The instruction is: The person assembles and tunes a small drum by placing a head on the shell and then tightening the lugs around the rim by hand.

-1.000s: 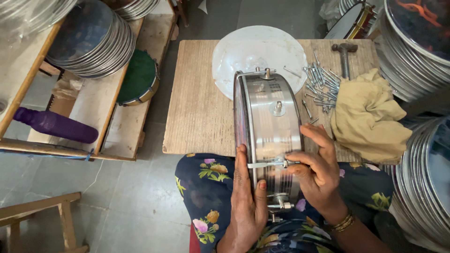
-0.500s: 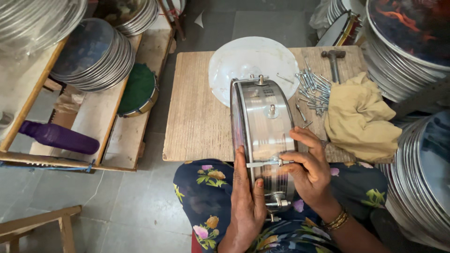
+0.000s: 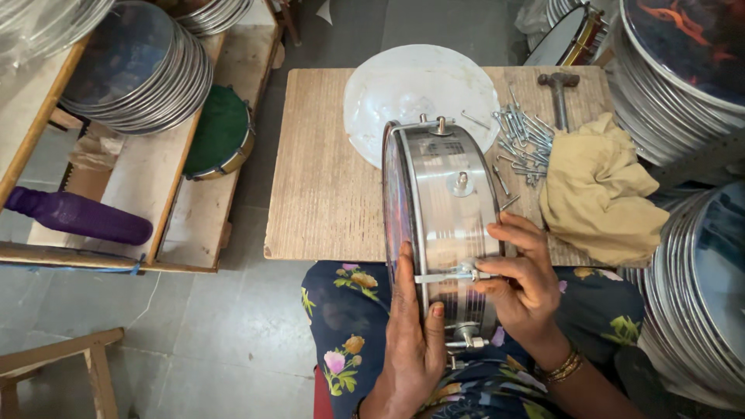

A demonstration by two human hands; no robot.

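A shiny metal drum shell [image 3: 446, 202] stands on its edge on my lap, its far side resting against the wooden board [image 3: 326, 178]. My left hand [image 3: 411, 334] lies flat against its near left rim and steadies it. My right hand [image 3: 521, 281] pinches a small metal tension rod [image 3: 454, 273] that lies across the shell's side. More lugs stick out of the shell above and below the rod.
On the board lie a white drum skin [image 3: 403, 85], a heap of metal rods [image 3: 521, 140], a hammer [image 3: 559, 93] and a yellow cloth [image 3: 601, 190]. Stacks of metal hoops [image 3: 140, 74] fill both sides. A green-skinned drum [image 3: 221, 133] and a purple bottle [image 3: 77, 216] sit at the left.
The drum shell and both hands have stayed in much the same grip. The view has shifted slightly, and my right fingers have worked on the rod.
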